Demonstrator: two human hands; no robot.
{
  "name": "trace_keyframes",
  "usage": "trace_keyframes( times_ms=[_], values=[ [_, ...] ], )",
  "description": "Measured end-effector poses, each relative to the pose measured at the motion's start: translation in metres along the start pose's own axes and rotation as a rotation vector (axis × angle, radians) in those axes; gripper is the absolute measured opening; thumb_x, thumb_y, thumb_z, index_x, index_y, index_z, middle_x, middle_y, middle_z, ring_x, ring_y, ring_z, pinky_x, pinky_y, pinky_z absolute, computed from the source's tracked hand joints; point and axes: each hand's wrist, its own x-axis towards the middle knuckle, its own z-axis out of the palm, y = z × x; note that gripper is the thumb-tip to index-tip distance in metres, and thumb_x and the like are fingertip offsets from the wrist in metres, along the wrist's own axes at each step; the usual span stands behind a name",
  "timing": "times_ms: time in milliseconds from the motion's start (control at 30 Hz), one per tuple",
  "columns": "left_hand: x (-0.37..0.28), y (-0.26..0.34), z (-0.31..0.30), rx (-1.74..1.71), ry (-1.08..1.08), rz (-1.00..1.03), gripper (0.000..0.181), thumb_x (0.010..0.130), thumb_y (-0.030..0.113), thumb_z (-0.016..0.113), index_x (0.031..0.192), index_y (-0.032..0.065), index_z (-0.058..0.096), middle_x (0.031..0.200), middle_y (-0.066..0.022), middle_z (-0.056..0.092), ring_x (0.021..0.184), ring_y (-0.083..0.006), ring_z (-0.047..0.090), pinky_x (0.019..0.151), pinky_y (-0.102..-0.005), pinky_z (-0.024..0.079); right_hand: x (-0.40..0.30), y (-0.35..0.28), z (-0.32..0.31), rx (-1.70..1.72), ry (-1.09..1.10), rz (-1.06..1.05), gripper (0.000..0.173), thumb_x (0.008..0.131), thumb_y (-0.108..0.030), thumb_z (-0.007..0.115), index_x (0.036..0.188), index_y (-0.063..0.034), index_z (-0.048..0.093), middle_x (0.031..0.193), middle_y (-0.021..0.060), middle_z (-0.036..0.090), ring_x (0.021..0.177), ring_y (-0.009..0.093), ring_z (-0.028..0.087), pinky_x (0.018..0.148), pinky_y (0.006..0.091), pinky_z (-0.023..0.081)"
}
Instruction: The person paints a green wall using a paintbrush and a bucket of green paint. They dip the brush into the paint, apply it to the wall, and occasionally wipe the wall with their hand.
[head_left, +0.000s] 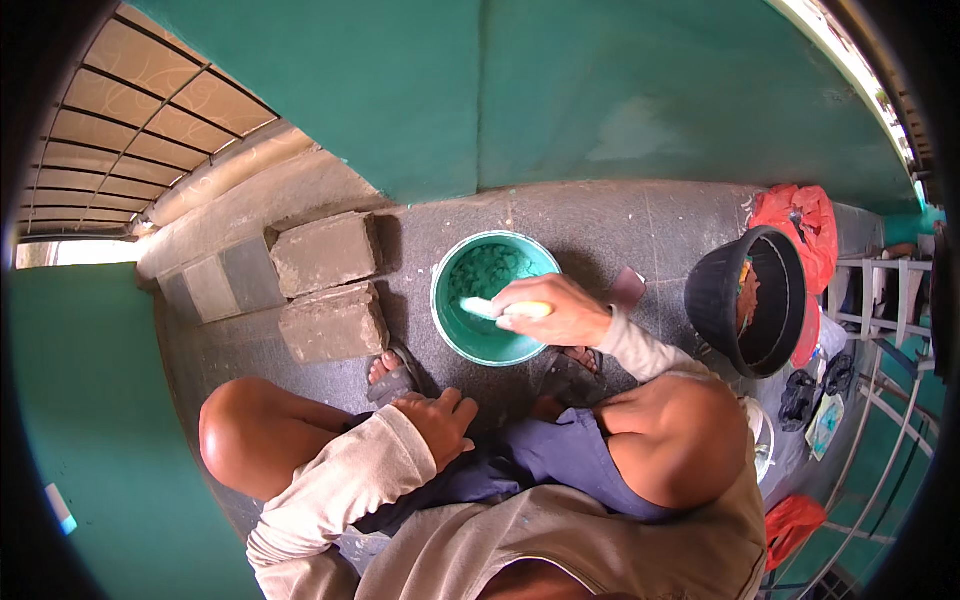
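Note:
My right hand (559, 307) grips a pale-handled painting tool (480, 306) over a round bucket (442, 330). The tool reaches inside the rim, and its working end is too blurred to tell apart. Thick, lumpy green paint (487, 270) lies in the bucket, with smears around the inner wall. The bucket stands on the floor between my sandalled feet. Near my lap, my left hand (439, 424) hangs with bent fingers slightly apart, and I see nothing in it.
Two rough blocks (330, 255) sit left of the bucket. To the right, a black plastic bucket (705, 300) is tilted and holds brownish material. A red plastic bag (802, 225) and a metal rack (892, 300) stand beyond it. A green wall (562, 97) rises ahead.

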Motion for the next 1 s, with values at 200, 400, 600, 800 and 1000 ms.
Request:
trace_keyframes(
  times_ms=[200,400,600,800,1000],
  values=[
    [0.003,0.002,-0.003,0.02,-0.053,-0.01,0.049,0.086,0.04,0.063,0.121,0.0063,0.052,0.102,-0.0133,0.059,0.078,-0.0327,0.067,0.067,-0.0418,0.055,-0.049,-0.005,-0.041,0.64,0.34,0.249,0.02,0.085,-0.007,0.062,0.101,0.0039,0.065,0.105,0.0136,0.067,0.09,0.02,0.065,0.078,0.0299,0.052],
    [0.002,0.003,0.001,0.022,-0.063,-0.027,0.049,0.087,0.041,0.062,0.121,0.0078,0.053,0.104,-0.0131,0.06,0.08,-0.0326,0.068,0.068,-0.0416,0.055,-0.067,-0.019,-0.082,0.419,0.728,0.027,0.024,0.087,-0.011,0.059,0.104,0.0046,0.063,0.112,0.0176,0.065,0.094,0.022,0.064,0.086,0.0315,0.049],
    [0.007,0.002,-0.002,0.034,-0.065,-0.018,0.049,0.087,0.041,0.062,0.122,0.0084,0.053,0.105,-0.0124,0.06,0.08,-0.0324,0.068,0.067,-0.0422,0.055,-0.034,-0.028,-0.133,-0.219,0.733,-0.211,0.019,0.082,-0.002,0.067,0.101,-0.0003,0.067,0.115,0.0175,0.065,0.102,0.024,0.064,0.087,0.0322,0.05],
    [0.006,0.0,-0.001,0.019,-0.055,-0.023,0.049,0.087,0.042,0.061,0.122,0.0086,0.053,0.106,-0.0124,0.06,0.08,-0.032,0.068,0.068,-0.0425,0.055,-0.029,-0.065,-0.16,-0.368,0.811,-0.366,0.02,0.082,-0.006,0.069,0.1,0.0007,0.067,0.116,0.02,0.065,0.102,0.026,0.064,0.086,0.0329,0.05],
    [0.005,0.0,0.002,0.041,-0.045,-0.022,0.047,0.087,0.041,0.062,0.12,0.0084,0.054,0.102,-0.0125,0.06,0.079,-0.032,0.068,0.067,-0.0427,0.055,-0.028,-0.101,-0.171,-0.609,0.866,-0.539,0.02,0.081,-0.003,0.067,0.1,-0.0009,0.065,0.118,0.0218,0.063,0.103,0.03,0.063,0.087,0.0352,0.051]
  ],
)
